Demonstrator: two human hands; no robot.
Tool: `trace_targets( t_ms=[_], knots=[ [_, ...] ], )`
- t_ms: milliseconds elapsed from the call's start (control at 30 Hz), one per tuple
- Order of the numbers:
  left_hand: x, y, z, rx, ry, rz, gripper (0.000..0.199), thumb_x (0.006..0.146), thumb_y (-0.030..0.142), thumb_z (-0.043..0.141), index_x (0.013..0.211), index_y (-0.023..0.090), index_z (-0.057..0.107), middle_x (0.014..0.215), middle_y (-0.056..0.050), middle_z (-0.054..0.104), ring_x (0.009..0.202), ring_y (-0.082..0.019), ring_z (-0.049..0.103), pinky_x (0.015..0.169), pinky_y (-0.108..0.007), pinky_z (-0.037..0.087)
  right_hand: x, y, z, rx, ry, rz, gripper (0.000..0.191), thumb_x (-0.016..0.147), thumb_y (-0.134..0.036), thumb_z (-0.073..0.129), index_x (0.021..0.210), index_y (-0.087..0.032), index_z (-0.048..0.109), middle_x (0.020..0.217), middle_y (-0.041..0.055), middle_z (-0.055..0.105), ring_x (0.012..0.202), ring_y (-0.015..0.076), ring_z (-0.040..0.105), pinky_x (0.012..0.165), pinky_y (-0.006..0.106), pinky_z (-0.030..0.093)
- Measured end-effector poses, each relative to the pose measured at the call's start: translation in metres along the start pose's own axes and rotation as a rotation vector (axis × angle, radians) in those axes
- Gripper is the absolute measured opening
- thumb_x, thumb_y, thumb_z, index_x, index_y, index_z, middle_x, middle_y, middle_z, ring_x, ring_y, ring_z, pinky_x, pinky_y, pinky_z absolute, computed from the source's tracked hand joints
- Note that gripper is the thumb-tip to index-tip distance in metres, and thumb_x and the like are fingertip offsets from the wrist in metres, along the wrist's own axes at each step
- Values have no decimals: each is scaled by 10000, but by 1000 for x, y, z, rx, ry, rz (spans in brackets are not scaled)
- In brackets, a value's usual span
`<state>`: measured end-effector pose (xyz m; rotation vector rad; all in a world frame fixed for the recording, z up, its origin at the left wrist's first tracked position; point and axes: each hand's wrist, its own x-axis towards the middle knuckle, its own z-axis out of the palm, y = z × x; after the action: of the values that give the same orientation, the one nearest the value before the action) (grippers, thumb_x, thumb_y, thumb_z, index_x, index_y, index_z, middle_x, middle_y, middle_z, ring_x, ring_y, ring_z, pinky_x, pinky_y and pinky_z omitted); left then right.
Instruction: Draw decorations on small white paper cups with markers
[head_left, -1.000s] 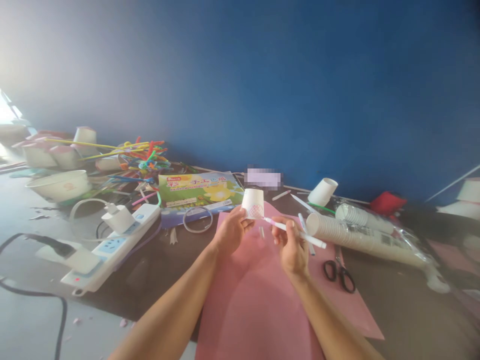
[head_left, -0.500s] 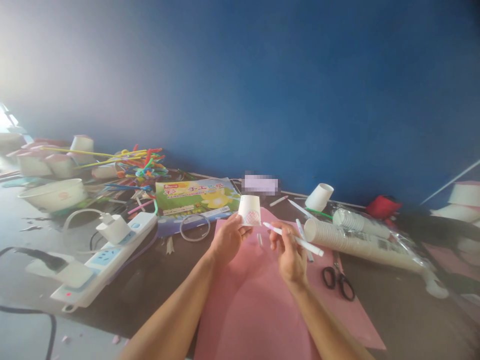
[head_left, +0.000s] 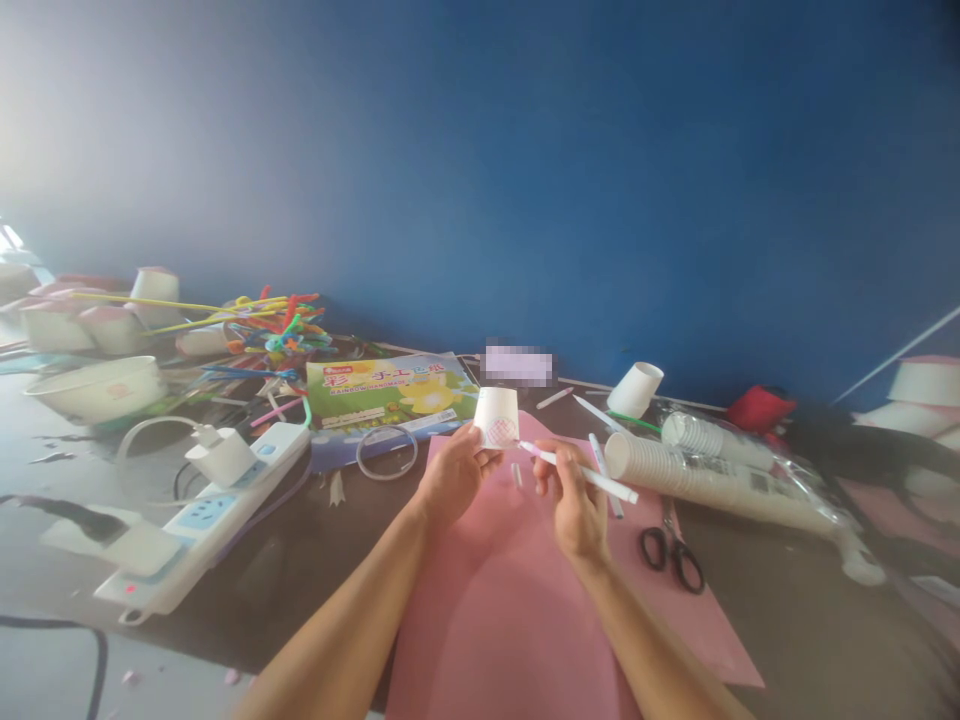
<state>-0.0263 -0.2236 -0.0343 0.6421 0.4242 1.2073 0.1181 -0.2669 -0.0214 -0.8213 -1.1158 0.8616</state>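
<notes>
A white paper cup (head_left: 496, 405), upside down, is in my left hand (head_left: 454, 470), whose fingers close around its lower left side. Pink crosshatched lines in a rounded outline mark the cup's front near the rim. My right hand (head_left: 579, 505) grips a white felt-tip pen (head_left: 592, 477) with a pinkish-purple tip section. The pen's tip is at the cup's lower right edge; whether it touches cannot be made out. Beneath both hands lies a large pink paper sheet (head_left: 510, 610), with a small white pen cap (head_left: 517, 474) on it.
On the right lie black-handled scissors (head_left: 673, 560), stacked paper cups (head_left: 697, 480) in plastic and a single cup (head_left: 635, 390). A power strip (head_left: 217, 510), a coloured-paper pack (head_left: 390, 395), a clear ring (head_left: 387, 453), a bowl (head_left: 101, 390) and pipe cleaners (head_left: 281, 325) are on the left.
The pen in my right hand has moved slightly left, closer to the cup. My left hand still holds the cup, and the whole view has shifted a little.
</notes>
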Motion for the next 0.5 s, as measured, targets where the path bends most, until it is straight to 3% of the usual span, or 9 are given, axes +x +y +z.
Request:
trace_targets(
  t_ms=[233, 500],
  knots=[
    [-1, 3, 2, -41, 9, -5, 223, 830, 303, 599, 993, 168, 667, 1030, -65, 699, 968, -204, 624, 952, -375, 408, 2, 3, -2, 32, 45, 47, 287, 904, -437, 508, 868, -192, 654, 608, -41, 511, 499, 81, 438, 524, 247, 378],
    [-1, 2, 2, -14, 35, -13, 269, 815, 337, 606, 1016, 168, 662, 1087, -87, 685, 1017, -238, 614, 956, -398, 401, 2, 0, -3, 42, 29, 20, 275, 913, -417, 492, 895, -189, 645, 619, -36, 529, 504, 91, 444, 545, 262, 384]
  ],
)
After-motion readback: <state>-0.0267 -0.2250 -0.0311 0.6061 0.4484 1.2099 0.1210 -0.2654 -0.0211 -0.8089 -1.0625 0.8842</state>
